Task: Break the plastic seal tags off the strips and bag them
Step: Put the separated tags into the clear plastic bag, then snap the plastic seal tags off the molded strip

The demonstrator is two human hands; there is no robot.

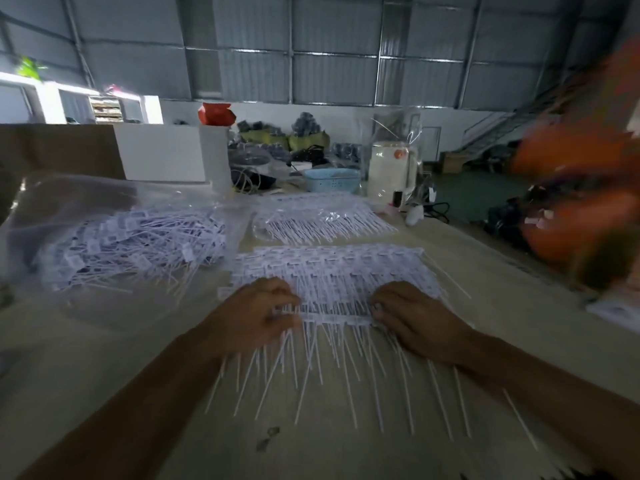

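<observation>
Two hands meet on one strip of white plastic seal tags at the near edge of a stack of strips on the pale table. The left hand curls its fingers over the strip's left end, and the right hand does the same at the right end — both gripping it, fingers bent, thumbs hidden beneath.

The strip is a white bar carrying a row of small rectangular tag heads with dark print, too blurred to read. Its long axis runs left to right across the table, and the thin white tails hang off it like comb teeth, pointing toward the person and fanning slightly outward. The stack behind lies the same way, bars crosswise, tails toward the near edge.

Farther back, a second batch of strips lies partly under clear wrapping, tails likewise pointing near. To the left, a clear plastic bag holds a heap of loose tags — their tails crossing at every angle. A blue basket stands behind the strips.
</observation>
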